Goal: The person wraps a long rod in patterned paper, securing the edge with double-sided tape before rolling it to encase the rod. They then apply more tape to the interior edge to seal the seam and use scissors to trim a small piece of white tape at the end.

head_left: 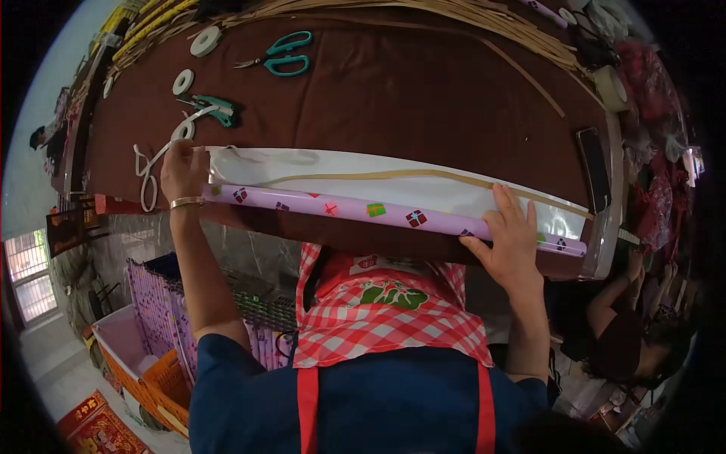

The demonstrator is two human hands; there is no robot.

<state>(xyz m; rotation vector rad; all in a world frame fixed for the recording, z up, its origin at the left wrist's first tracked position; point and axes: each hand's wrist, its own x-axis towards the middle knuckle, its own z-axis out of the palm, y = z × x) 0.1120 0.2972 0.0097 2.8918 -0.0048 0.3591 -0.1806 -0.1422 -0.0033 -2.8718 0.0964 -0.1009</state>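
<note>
A sheet of wrapping paper (401,214), lilac with small printed gift boxes, lies along the table's near edge. Its lower part is rolled or folded into a long tube, and its white back faces up behind. A thin tan strip (378,175) runs lengthwise across that white side. At the paper's left end, the fingers of my left hand (184,172) are closed on its edge, beside a white tape roll (184,130). Toward the right end, my right hand (513,238) has its fingers spread over the strip and the tube, thumb at the tube's near side.
Teal-handled scissors (287,54), a green cutter (215,110) and a white tape roll (205,41) lie on the brown cloth (423,98). At right are a phone (594,170) and wide tape (610,89). Tan strips (484,23) line the back. Another person's arm (612,295) shows at right.
</note>
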